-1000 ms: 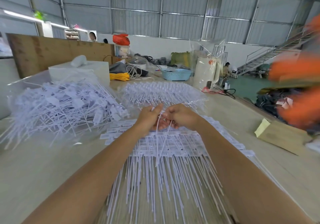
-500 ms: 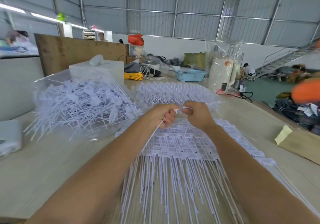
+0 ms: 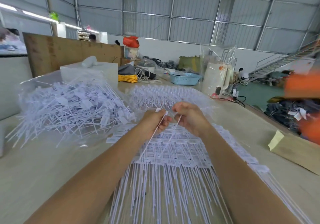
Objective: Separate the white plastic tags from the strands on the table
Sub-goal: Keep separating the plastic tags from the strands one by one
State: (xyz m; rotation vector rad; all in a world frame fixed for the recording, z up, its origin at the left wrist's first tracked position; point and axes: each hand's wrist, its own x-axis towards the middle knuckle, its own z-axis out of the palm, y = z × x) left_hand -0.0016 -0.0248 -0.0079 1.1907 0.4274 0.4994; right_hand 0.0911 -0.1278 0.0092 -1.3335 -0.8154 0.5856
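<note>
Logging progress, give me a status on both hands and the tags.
Left hand shut on one tag strand. Right hand shut on another. Joined sheet of tags beneath, loose pile left. Nothing obstructing.

Loose tag pile point(image 3: 72, 109) left of connected strands point(image 3: 166, 180) on table point(image 3: 43, 171).

White plastic tags point(image 3: 173, 152) with fine dark print lie in rows on the pale beige desk point(image 3: 43, 171), their strands point(image 3: 161, 194) white too. The loose heap of tags point(image 3: 69, 109) is white. Behind it sit a yellow coil of cord point(image 3: 127, 78), a light blue perforated basket point(image 3: 185, 79) and an orange-red bag point(image 3: 131, 41).
</note>
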